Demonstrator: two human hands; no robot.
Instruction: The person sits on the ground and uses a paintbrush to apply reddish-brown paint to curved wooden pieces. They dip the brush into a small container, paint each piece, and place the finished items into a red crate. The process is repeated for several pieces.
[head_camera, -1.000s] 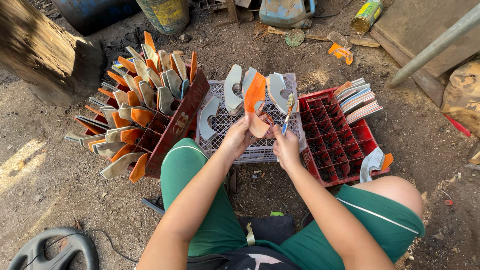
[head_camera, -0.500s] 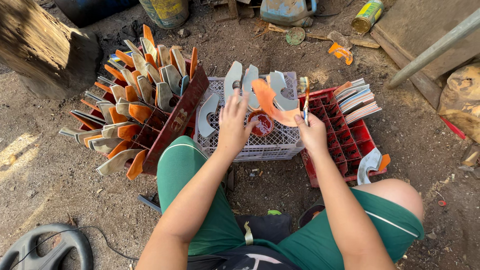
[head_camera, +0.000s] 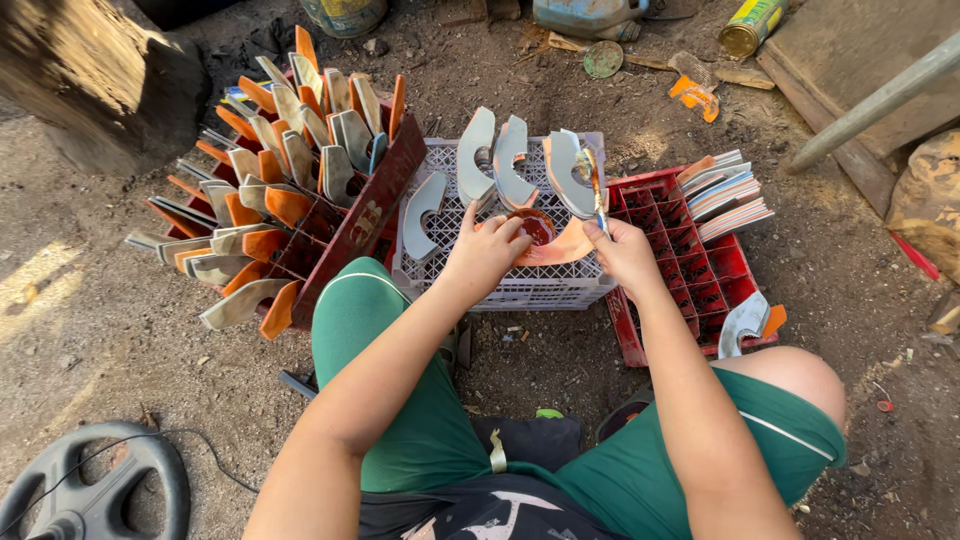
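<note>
My left hand (head_camera: 487, 252) grips a curved, orange-painted piece (head_camera: 560, 245) flat over a white plastic crate (head_camera: 520, 285), beside a small cup of dark red paint (head_camera: 535, 226). My right hand (head_camera: 625, 252) holds a thin paintbrush (head_camera: 596, 190) upright, its tip above the piece. Three grey curved pieces (head_camera: 512, 165) stand upright in the white crate behind my hands.
A dark red crate (head_camera: 350, 225) tipped on its side at left holds several grey-and-orange pieces. A red crate (head_camera: 690, 270) at right holds several more. A log (head_camera: 90, 80), cans (head_camera: 745, 25), a pipe (head_camera: 870, 100) and a black wheel (head_camera: 95, 490) lie around on the dirt.
The orange piece has come down from upright in front of the crate to lying flat over it. My right hand has swung the brush in over it.
</note>
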